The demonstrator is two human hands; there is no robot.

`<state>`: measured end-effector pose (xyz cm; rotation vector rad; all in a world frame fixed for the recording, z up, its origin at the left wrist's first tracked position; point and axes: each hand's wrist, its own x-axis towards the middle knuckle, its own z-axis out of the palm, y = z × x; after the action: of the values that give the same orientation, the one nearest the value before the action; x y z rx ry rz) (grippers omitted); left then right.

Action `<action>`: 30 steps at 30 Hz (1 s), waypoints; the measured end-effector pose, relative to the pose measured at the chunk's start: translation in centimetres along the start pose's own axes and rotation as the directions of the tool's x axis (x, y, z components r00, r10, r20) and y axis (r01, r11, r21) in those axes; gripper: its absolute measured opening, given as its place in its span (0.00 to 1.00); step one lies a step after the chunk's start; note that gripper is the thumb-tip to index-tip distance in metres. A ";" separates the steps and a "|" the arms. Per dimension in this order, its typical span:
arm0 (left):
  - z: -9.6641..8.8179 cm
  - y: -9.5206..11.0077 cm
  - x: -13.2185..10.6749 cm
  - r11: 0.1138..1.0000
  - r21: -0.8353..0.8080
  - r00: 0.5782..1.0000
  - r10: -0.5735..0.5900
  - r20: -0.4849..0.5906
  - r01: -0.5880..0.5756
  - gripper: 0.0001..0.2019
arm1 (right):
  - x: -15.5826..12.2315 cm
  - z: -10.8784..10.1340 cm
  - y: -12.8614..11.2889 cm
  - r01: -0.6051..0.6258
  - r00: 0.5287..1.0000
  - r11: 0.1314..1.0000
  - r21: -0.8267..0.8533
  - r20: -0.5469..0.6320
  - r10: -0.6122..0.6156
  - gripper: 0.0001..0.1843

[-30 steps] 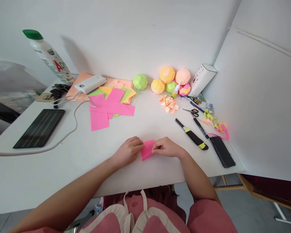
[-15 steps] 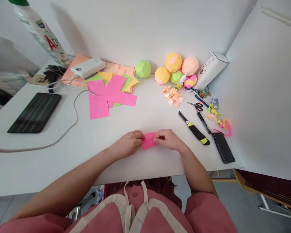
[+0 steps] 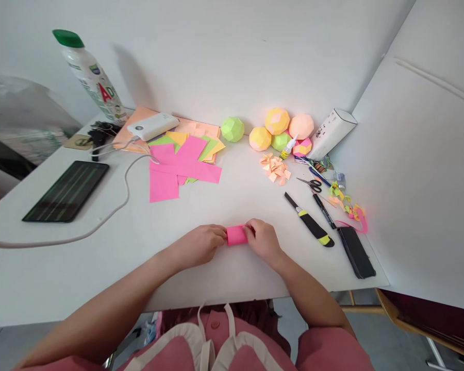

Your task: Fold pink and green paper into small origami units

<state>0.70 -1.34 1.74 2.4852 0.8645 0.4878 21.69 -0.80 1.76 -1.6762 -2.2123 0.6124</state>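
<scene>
Gripped the pink paper [image 3: 236, 236] at its 2 ends, close to the front edge of the white table [image 3: 251, 185], with the pinched fingers of the left hand [image 3: 206, 243] and the right hand [image 3: 262, 239]. Looked curled over; could not tell whether lifted or resting. Seemed light, thin and flexible, likely easy to crease or tear, so probably best taken by the edges with a soft pinch. Worked on a smooth, flat surface, with a utility knife [image 3: 312, 225] to the right and 6 faceted paper balls [image 3: 277, 121] farther back, near the pale wall [image 3: 209, 56].
</scene>
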 end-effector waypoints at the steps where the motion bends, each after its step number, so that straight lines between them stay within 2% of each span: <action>1: 0.0 0.0 -0.1 1.000 0.005 1.000 0.010 0.008 -0.010 0.24 | 0.0 0.2 -0.1 0.000 1.000 1.000 -0.027 -0.004 0.000 0.09; 8: 1.1 1.1 -0.7 0.974 0.221 0.999 0.045 0.015 -0.047 0.18 | 0.0 1.1 -0.2 -0.005 1.000 0.993 -0.115 -0.004 0.004 0.09; 14: 2.2 3.0 -0.9 0.911 0.411 0.998 0.040 -0.044 -0.019 0.12 | -0.1 1.3 -0.1 0.034 0.999 0.986 -0.166 0.003 -0.034 0.11; 17: 2.6 4.0 -0.7 0.877 0.478 0.997 0.071 -0.043 -0.042 0.11 | -0.1 1.5 0.0 0.050 0.999 0.983 -0.178 0.001 -0.050 0.12; 21: 3.6 4.7 -0.3 0.876 0.483 0.997 0.046 -0.062 -0.010 0.09 | -0.1 1.6 0.0 0.050 0.999 0.979 -0.200 0.021 -0.047 0.12; 26: 5.4 4.3 -0.6 0.915 0.375 0.975 -0.072 -0.208 0.147 0.16 | 0.0 2.0 0.0 0.046 0.999 0.970 -0.240 0.021 -0.042 0.12; 30: 5.8 3.6 -0.9 0.936 0.319 0.955 -0.049 -0.292 0.146 0.17 | 0.0 2.3 0.1 0.046 0.999 0.956 -0.290 0.038 -0.036 0.12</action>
<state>4.49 -6.19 -1.37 2.7018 1.2734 0.7214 20.65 -1.14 -0.31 -1.7599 -2.4521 0.3157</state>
